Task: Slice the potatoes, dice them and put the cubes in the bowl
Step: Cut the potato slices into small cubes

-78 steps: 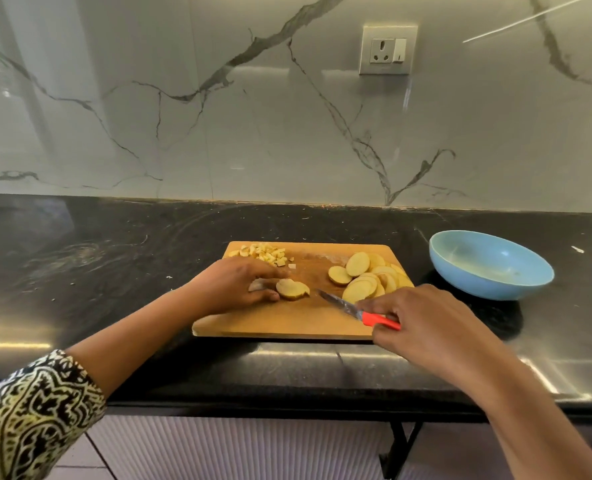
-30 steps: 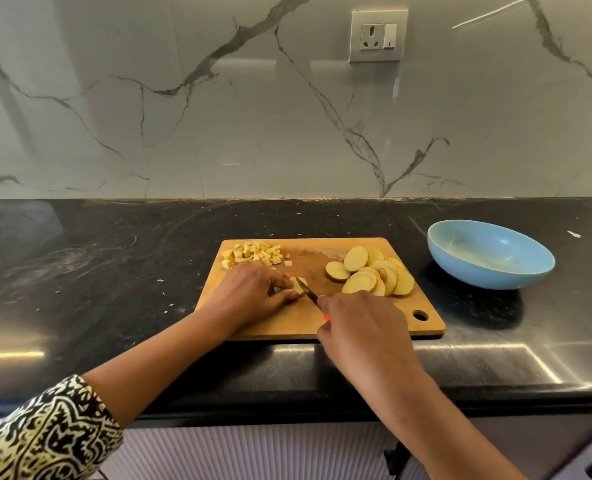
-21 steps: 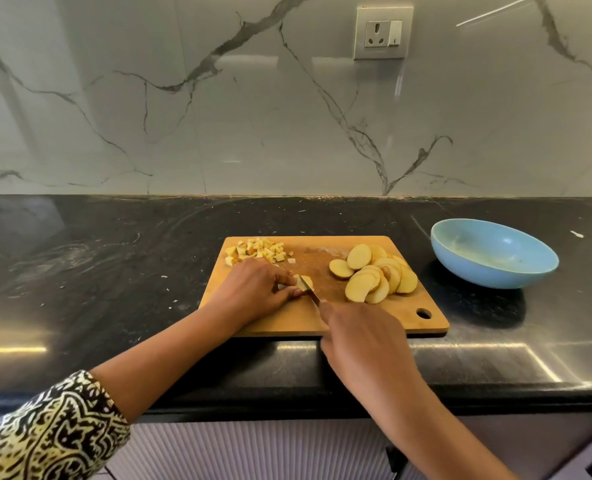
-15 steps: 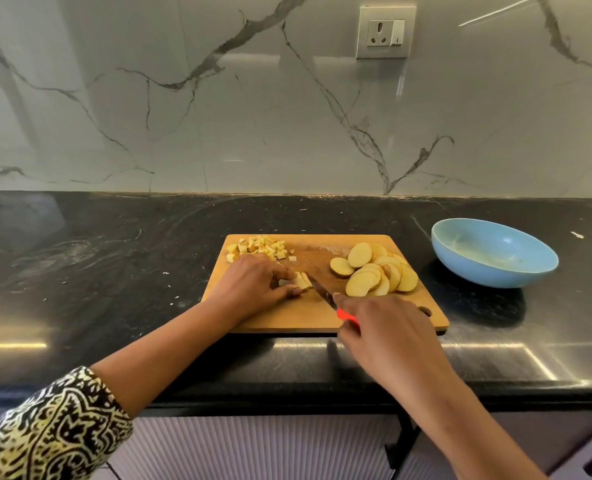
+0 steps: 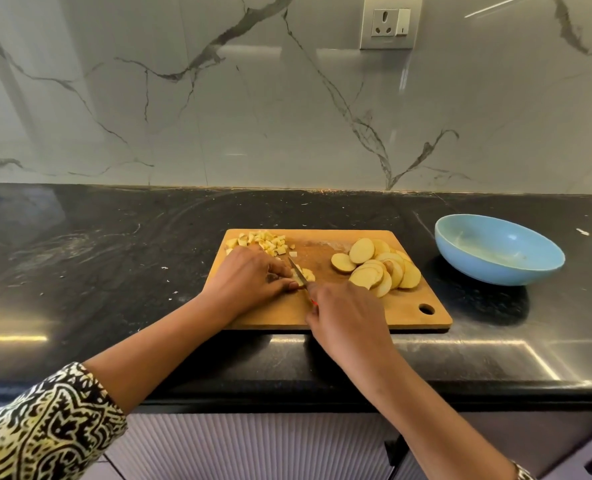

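Returning from the right, knife (image 5: 297,270) now crosses held slice (image 5: 308,274).

A cutting board (image 5: 332,249) on the black tabletop (image 5: 114,258): the left grip (image 5: 253,280) pins a potato slice (image 5: 308,274) while the right grip (image 5: 346,317) holds the knife (image 5: 295,267), blade across that slice. Diced cubes (image 5: 263,240) lie at the board's far left corner, uncut slices (image 5: 379,270) overlap at right; a blue bowl (image 5: 495,273) stands further right

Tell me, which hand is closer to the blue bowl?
Right. The right hand, gripping the knife, is over the cutting board, left of the blue bowl. The left hand holds a potato slice farther left.
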A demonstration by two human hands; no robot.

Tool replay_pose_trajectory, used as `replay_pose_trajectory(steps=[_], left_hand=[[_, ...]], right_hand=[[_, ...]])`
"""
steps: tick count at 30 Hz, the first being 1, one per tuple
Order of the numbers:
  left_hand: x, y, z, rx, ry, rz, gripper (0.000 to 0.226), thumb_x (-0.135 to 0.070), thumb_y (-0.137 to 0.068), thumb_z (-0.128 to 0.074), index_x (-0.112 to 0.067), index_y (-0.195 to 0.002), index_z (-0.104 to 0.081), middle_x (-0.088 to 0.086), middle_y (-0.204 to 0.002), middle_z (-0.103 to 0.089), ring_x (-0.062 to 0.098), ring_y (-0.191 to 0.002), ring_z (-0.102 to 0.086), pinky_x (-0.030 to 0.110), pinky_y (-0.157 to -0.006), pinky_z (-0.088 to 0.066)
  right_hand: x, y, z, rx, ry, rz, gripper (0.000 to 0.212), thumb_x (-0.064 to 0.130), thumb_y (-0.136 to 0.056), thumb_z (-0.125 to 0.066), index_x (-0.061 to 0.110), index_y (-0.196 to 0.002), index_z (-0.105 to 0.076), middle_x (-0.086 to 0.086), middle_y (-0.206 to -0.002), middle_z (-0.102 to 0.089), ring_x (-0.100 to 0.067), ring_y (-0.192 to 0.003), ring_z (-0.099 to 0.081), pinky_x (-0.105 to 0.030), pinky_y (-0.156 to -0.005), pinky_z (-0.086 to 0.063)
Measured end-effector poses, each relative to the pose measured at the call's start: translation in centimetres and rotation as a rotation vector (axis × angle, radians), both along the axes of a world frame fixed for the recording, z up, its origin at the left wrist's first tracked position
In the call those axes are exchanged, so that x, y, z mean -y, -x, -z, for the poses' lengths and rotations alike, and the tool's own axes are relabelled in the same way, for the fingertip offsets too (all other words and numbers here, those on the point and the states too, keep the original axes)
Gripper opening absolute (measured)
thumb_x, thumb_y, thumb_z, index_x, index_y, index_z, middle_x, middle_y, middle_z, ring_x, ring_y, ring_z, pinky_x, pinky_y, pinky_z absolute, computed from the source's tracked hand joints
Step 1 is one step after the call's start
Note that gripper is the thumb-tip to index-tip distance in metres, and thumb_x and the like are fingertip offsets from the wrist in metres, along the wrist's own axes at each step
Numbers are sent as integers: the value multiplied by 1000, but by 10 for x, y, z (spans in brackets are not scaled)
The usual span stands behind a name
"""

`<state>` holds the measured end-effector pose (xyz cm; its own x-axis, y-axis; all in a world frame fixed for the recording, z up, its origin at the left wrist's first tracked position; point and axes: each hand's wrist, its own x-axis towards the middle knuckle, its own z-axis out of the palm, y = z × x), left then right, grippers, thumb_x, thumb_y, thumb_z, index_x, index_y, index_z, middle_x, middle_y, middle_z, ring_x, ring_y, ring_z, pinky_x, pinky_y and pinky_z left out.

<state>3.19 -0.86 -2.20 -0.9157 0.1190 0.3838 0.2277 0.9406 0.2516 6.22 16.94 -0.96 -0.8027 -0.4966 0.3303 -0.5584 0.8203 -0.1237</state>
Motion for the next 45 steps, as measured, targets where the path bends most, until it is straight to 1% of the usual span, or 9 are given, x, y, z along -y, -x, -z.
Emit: replay_pose_trajectory(steps=[5,10,16,21,26,31,35,41,45], left_hand=[[1,-1,-2,27,-13,-1,34,-51,-79,-67,-28,-102,-73,-6,-99,-72,10,-95,-61,34,-89,-48],[7,-2,-8,45,-19,-4,35,-47,-79,-69,-24,-105,-73,-7,-104,-71,8,-97,-59,19,-84,-42],[8,-2,-5,4,-51,18,26,-45,-78,-72,-27,-95,-76,-8,-96,-73,12,-93,-61,36,-87,-48],[9,1,-2,-26,-26,23,25,-46,-78,-72,-28,-94,-76,-7,-94,-74,13,-92,-61,38,-86,-48],[14,4,1,-25,53,-17,32,-59,-77,-63,-37,-97,-73,-10,-99,-71,8,-96,-56,36,-92,-43],[20,7,-1,17,109,-64,38,-65,-75,-58,-42,-101,-70,-17,-111,-66,4,-106,-48,29,-88,-31],[20,6,-3,27,99,-63,34,-62,-76,-61,-39,-100,-72,-20,-112,-65,5,-105,-46,29,-85,-31],[18,5,-3,49,93,-64,32,-59,-78,-61,-37,-97,-73,-18,-113,-63,6,-106,-47,29,-82,-29],[19,4,-5,32,113,-72,32,-62,-77,-62,-39,-97,-72,-17,-114,-62,7,-107,-47,30,-83,-32]], right_hand=[[-32,-19,-6,56,30,-47,40,34,-97,-45,32,-138,-46,10,-107,-64,-10,-91,-57,-24,-74,-47],[-33,-19,-16,56,112,-21,44,35,-97,-49,36,-140,-44,13,-90,-62,-6,-77,-56,-21,-69,-50],[-13,-9,-4,42,91,-11,38,31,-96,-47,30,-134,-53,9,-102,-66,-10,-82,-58,-25,-66,-47],[10,-1,3,-3,14,-11,28,30,-99,-45,22,-123,-57,3,-101,-63,-16,-86,-58,-26,-63,-41],[-17,-18,3,38,61,-45,38,33,-98,-44,31,-136,-48,10,-106,-63,-9,-91,-57,-23,-71,-45],[-27,-22,-7,51,130,-55,44,35,-97,-48,35,-141,-42,13,-97,-64,-3,-76,-52,-17,-63,-41],[-13,-15,-3,54,105,-27,40,34,-97,-47,32,-137,-49,11,-101,-66,-8,-83,-57,-23,-69,-48],[18,0,3,3,-53,-50,26,27,-99,-47,19,-122,-57,2,-95,-61,-15,-82,-57,-28,-68,-50],[-4,5,12,57,137,-39,35,32,-97,-50,30,-132,-53,12,-90,-62,-3,-72,-55,-19,-63,-48]])
